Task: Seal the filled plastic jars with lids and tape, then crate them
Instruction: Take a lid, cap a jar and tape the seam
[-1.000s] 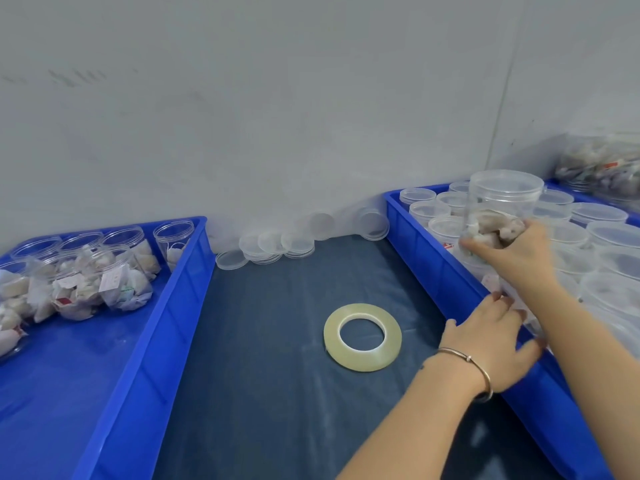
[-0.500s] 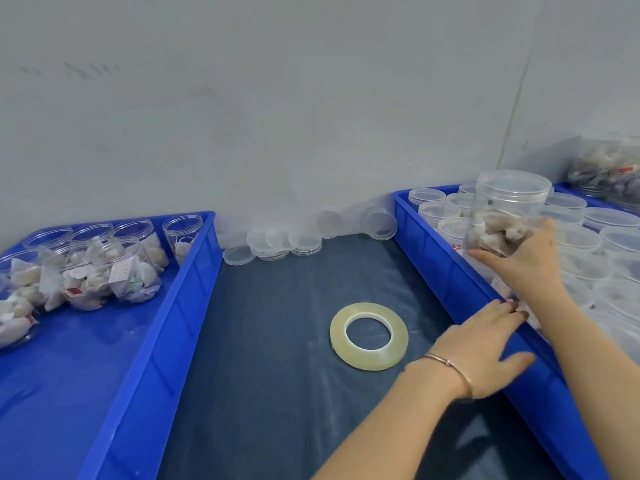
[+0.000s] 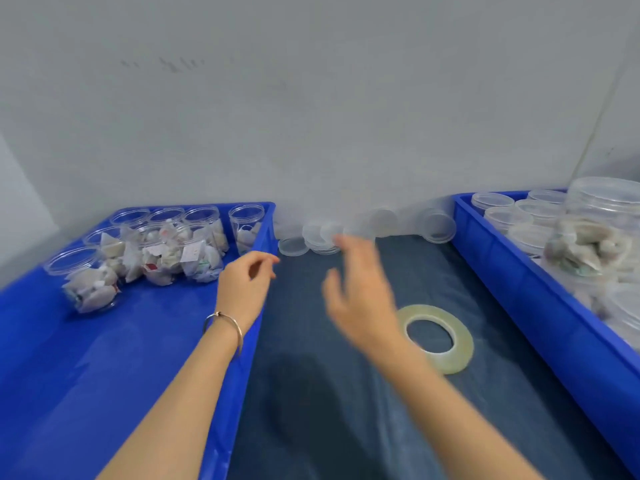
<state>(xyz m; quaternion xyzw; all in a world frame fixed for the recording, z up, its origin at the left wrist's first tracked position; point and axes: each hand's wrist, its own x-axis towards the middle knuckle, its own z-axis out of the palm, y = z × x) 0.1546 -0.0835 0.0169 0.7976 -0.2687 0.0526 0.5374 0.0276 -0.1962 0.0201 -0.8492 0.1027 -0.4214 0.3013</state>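
Several open, filled clear jars (image 3: 166,251) stand at the back of the left blue crate (image 3: 114,358). My left hand (image 3: 244,289) hovers over that crate's right rim, fingers loosely curled, holding nothing. My right hand (image 3: 360,292) is blurred above the dark mat, fingers spread, empty. A roll of clear tape (image 3: 446,337) lies flat on the mat beside my right wrist. Clear lids (image 3: 322,237) lie stacked along the wall. The right blue crate (image 3: 540,303) holds several lidded jars, with one sealed jar (image 3: 595,233) on top of them.
A grey wall stands close behind everything. A dark blue mat (image 3: 346,410) covers the surface between the two crates. Two more clear lids (image 3: 438,225) lean against the wall near the right crate's corner.
My right hand let go of the lidded jar in the right crate and swung left over the mat. My left hand left the right crate's rim and moved to the left crate. The view panned left.
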